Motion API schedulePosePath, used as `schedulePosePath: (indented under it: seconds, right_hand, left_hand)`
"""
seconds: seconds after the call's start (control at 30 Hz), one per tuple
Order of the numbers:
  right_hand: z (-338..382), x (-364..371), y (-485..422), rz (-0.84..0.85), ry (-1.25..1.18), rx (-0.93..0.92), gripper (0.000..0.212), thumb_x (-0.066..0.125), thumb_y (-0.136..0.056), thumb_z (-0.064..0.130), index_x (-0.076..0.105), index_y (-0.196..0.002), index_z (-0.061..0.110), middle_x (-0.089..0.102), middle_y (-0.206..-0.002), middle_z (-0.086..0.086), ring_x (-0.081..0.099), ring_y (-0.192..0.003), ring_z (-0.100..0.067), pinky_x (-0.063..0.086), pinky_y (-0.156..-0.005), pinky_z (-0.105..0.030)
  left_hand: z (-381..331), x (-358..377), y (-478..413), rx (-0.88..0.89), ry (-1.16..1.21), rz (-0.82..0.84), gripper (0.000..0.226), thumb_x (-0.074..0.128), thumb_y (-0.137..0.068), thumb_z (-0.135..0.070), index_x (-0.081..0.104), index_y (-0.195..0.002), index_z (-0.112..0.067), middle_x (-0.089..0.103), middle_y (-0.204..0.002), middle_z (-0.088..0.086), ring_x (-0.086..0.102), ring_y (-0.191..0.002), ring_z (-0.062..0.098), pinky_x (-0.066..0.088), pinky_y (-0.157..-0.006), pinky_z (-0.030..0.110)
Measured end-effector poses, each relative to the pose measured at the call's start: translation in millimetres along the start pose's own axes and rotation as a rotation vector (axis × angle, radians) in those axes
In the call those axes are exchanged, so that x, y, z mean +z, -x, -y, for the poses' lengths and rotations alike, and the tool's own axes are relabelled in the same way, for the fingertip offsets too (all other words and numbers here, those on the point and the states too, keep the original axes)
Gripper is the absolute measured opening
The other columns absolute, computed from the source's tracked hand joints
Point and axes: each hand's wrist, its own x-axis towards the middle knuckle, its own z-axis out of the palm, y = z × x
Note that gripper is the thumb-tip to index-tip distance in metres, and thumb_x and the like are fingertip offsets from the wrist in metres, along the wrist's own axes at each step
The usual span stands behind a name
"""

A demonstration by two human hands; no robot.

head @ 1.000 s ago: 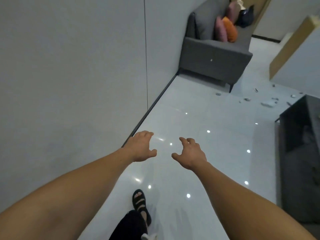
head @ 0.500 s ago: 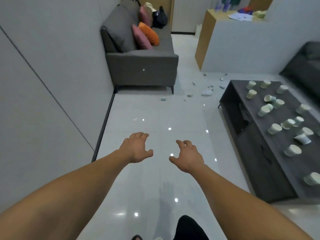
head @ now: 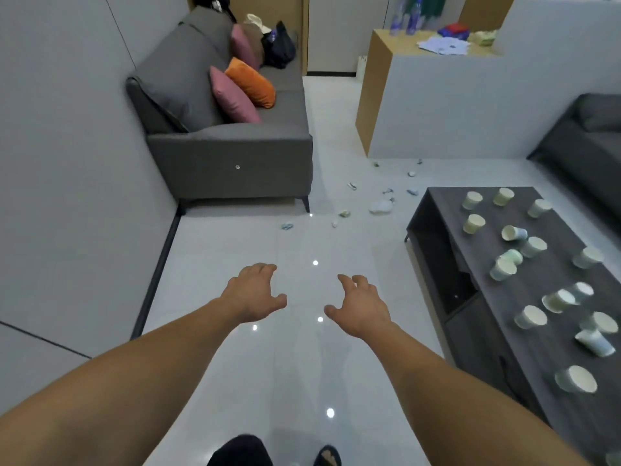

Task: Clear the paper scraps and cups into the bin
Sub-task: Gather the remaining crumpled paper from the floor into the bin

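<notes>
Several pale paper cups [head: 473, 224] stand or lie tipped on the dark coffee table [head: 437, 210] at the right. Crumpled paper scraps [head: 381, 206] are strewn on the glossy floor between the sofa and the table. My left hand [head: 252, 292] and my right hand [head: 362, 306] stretch out in front of me above bare floor, fingers loosely spread, holding nothing. Both are well short of the scraps and left of the cups. No bin is in view.
A grey sofa [head: 235, 156] with pink and orange cushions stands against the left wall. A white partition with a wooden counter [head: 379, 62] holds papers and bottles at the back. A second dark sofa [head: 591, 142] sits far right. My sandalled foot [head: 327, 457] shows at the bottom.
The view has swung right and levelled, bringing the coffee table with cups and the floor scraps into view. Both hands stay empty and outstretched. I have stepped forward.
</notes>
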Motion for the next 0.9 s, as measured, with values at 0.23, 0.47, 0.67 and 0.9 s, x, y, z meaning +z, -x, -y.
schedulePosePath:
  seconds: [0.23, 0.47, 0.67, 0.9]
  right_hand:
    - [-7, -32, -126, 0.067, 0.008, -0.004, 0.077, 0.054, -0.088, 0.05, 0.018, -0.152, 0.028, 0.019, -0.155, -0.002, 0.027, -0.138, -0.024, 0.042, -0.098, -0.04]
    - [-7, -69, -267, 0.078, -0.002, 0.056, 0.076, 0.054, -0.087, 0.051, 0.019, -0.151, 0.029, 0.019, -0.155, -0.001, 0.027, -0.137, -0.023, 0.044, -0.096, -0.038]
    - [-8, -104, -389, 0.119, -0.012, 0.059, 0.076, 0.053, -0.088, 0.051, 0.018, -0.152, 0.029, 0.018, -0.156, -0.001, 0.027, -0.137, -0.023, 0.043, -0.096, -0.038]
    - [-45, -129, -539, 0.215, 0.007, 0.0, 0.076, 0.052, -0.089, 0.051, 0.017, -0.152, 0.027, 0.018, -0.156, -0.003, 0.027, -0.137, -0.025, 0.043, -0.099, -0.041]
  left_hand:
    - [6, -28, -124, -0.055, 0.019, 0.052, 0.078, 0.055, -0.086, -0.051, 0.022, -0.15, -0.021, 0.024, -0.156, 0.0, 0.024, -0.141, 0.022, 0.03, -0.111, 0.041]
    - [9, -68, -287, -0.006, 0.023, 0.091, 0.078, 0.055, -0.086, -0.051, 0.023, -0.15, -0.021, 0.026, -0.155, 0.001, 0.027, -0.14, 0.023, 0.032, -0.109, 0.041]
    - [7, -101, -412, -0.038, 0.017, 0.119, 0.078, 0.055, -0.085, -0.051, 0.024, -0.149, -0.02, 0.029, -0.154, 0.001, 0.031, -0.137, 0.024, 0.035, -0.107, 0.041]
    - [-13, -112, -542, -0.157, 0.072, 0.141, 0.076, 0.056, -0.085, -0.05, 0.025, -0.149, -0.021, 0.029, -0.154, 0.001, 0.031, -0.137, 0.023, 0.035, -0.108, 0.043]
